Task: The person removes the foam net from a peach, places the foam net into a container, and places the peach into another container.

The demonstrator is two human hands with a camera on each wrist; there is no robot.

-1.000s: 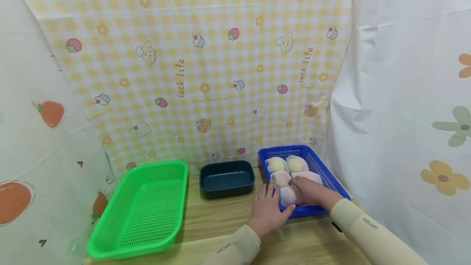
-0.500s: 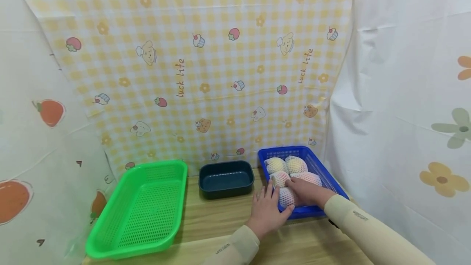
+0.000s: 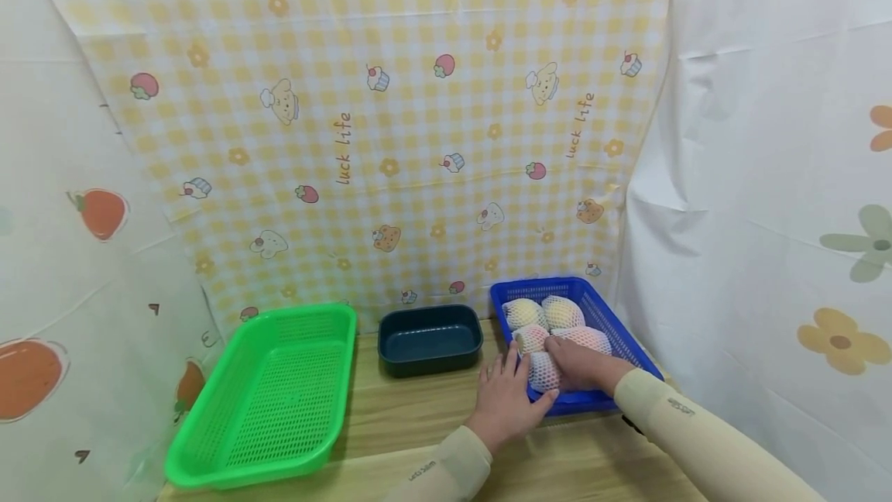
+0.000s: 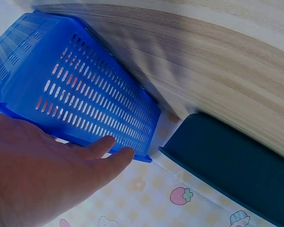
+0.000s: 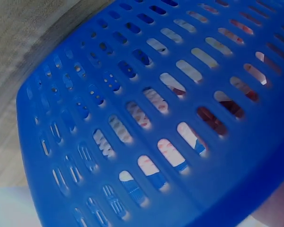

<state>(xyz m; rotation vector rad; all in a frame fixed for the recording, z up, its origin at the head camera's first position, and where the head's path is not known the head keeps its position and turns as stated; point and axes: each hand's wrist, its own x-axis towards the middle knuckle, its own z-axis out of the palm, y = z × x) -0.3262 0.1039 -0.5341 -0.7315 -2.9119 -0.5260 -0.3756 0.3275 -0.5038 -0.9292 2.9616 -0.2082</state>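
Note:
Several round fruits in white foam nets, some yellowish and some pinkish, lie in a blue basket [image 3: 627,351]; their kind is not clear. My right hand [image 3: 581,362] reaches over the near side with its fingers curled down against the front netted fruit [image 3: 545,372]. Its fingertips are hidden, and in the right wrist view the slotted basket wall [image 5: 146,118] covers most of the fruit. My left hand [image 3: 505,393] rests at the basket's near left corner, fingers spread and fairly straight along the rim, thumb toward the front. Two of its fingers [image 4: 116,158] show in the left wrist view.
A dark teal rectangular container [image 3: 430,339] stands left of the blue basket. Farther left is a large bright green basket [image 3: 341,378]. All stand on a wood-grain table [image 3: 397,409]. A yellow checked cloth [image 3: 418,122] hangs behind, with white printed cloths at both sides.
My right hand has shifted slightly left, and the front netted fruit has turned a little, with more pink showing. My left hand stays at the corner.

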